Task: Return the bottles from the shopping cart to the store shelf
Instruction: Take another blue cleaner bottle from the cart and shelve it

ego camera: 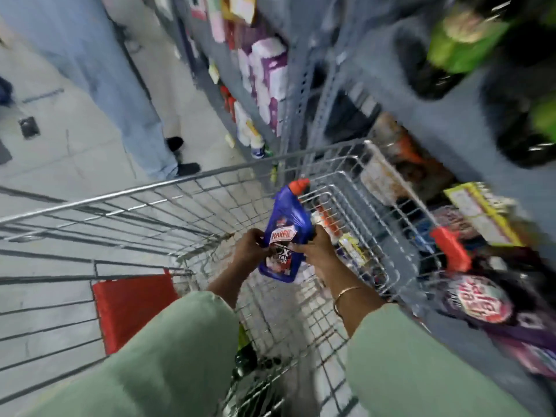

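I hold a blue bottle [285,227] with a red cap and a red-and-white label above the inside of the wire shopping cart [168,185]. My left hand [249,246] grips its left side and my right hand [316,251] grips its right side, near the label. The bottle points cap-up toward the far end of the cart. The grey store shelf [469,121] runs along the right, close to the cart, with dark bottles and other blurred goods on it. More items lie low in the cart under my sleeves, mostly hidden.
A person in light blue jeans [120,94] and dark shoes stands in the aisle ahead on the left. The cart's red child-seat flap [135,308] is near me. White and purple packs [267,76] fill the farther shelves. A tiled floor lies to the left.
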{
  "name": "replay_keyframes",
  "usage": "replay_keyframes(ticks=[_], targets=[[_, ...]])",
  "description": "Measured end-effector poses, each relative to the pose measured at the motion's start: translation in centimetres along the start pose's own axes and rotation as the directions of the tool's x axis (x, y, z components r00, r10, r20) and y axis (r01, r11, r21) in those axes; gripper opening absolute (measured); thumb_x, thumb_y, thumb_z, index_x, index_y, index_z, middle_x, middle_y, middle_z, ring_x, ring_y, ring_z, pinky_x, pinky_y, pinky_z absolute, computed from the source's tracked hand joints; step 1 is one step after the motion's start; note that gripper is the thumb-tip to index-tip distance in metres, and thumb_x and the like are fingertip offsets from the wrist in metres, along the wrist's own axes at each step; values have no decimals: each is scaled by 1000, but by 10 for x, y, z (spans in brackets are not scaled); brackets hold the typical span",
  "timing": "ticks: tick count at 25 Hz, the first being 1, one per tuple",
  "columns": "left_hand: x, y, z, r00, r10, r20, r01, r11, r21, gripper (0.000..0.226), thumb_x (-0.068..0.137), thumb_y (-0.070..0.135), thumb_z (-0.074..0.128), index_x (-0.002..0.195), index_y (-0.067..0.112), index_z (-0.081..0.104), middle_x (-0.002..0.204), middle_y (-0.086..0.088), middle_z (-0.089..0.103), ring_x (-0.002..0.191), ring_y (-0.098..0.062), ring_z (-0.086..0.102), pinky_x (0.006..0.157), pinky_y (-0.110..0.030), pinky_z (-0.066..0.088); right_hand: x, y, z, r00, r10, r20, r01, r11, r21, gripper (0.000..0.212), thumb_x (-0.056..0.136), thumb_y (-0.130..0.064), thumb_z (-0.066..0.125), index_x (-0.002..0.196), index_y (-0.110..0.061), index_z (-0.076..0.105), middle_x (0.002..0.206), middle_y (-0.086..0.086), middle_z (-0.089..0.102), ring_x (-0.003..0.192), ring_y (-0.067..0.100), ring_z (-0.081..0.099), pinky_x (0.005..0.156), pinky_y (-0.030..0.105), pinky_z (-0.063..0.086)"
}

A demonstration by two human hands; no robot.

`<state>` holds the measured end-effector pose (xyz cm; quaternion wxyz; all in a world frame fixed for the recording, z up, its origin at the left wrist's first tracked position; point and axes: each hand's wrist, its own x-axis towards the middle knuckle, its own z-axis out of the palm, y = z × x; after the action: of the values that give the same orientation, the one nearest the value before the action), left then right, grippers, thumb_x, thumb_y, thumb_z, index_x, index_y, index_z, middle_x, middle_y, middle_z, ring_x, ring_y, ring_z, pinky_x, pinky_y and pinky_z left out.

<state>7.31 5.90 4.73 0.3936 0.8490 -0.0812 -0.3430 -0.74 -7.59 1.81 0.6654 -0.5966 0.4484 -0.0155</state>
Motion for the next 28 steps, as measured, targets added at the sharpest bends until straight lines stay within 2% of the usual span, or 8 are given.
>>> replay_keyframes(ticks=[6,9,12,16,19,22,24,28], targets=[[-81,153,39,890,447,90,-443,894,-64,72,41,45,65,91,-6,69,87,-28,72,71,-13,57,66,-31,42,-118,-116,-132,916,-308,-257,311,950,-30,56,54,19,75,70,-23,41,71,2,50,68,19,48,69,34,44],[-136,214,73,798,585,149,-579,811,-86,76,43,46,65,96,-8,66,91,-24,72,71,-11,66,77,-38,53,-187,-137,-202,826,-381,-417,382,920,-84,52,53,8,80,72,-23,43,76,7,54,71,20,50,70,37,47],[-194,260,110,715,680,162,-688,726,-7,54,58,29,76,97,-7,66,96,-28,71,86,-31,68,81,-42,52,-242,-140,-260,740,-433,-515,443,890,-112,51,48,2,81,71,-26,45,83,12,58,77,22,53,78,48,51],[-257,289,170,626,753,201,-769,640,-2,26,68,12,78,85,1,62,86,-23,70,81,-35,66,74,-44,50,-315,-123,-329,622,-476,-621,464,864,-198,51,49,6,82,76,-23,49,86,11,60,82,20,55,81,46,50],[-292,300,217,570,781,256,-804,594,-25,34,66,13,80,89,-4,61,91,-27,69,84,-38,66,77,-53,52,-355,-101,-372,563,-470,-680,460,862,-215,52,50,10,80,86,-15,52,90,18,61,84,20,54,81,42,50],[-321,306,258,528,794,302,-819,570,-67,37,63,9,81,91,-5,61,94,-27,69,85,-38,66,77,-49,53,-381,-80,-403,519,-427,-740,415,883,-218,51,50,7,82,73,-22,47,86,15,60,81,18,51,76,41,50],[-344,310,289,499,789,358,-819,565,-103,37,64,6,80,95,-5,61,98,-25,69,84,-34,65,79,-44,53,-398,-62,-429,468,-390,-793,367,902,-227,45,51,7,81,81,-10,52,87,18,60,79,20,51,73,35,46],[-371,312,329,485,768,418,-808,576,-122,35,67,1,76,97,-9,59,102,-25,67,86,-32,62,76,-36,48,-410,-35,-460,438,-329,-837,351,919,-177,60,53,10,80,105,-4,53,102,13,66,93,26,61,92,48,50]])
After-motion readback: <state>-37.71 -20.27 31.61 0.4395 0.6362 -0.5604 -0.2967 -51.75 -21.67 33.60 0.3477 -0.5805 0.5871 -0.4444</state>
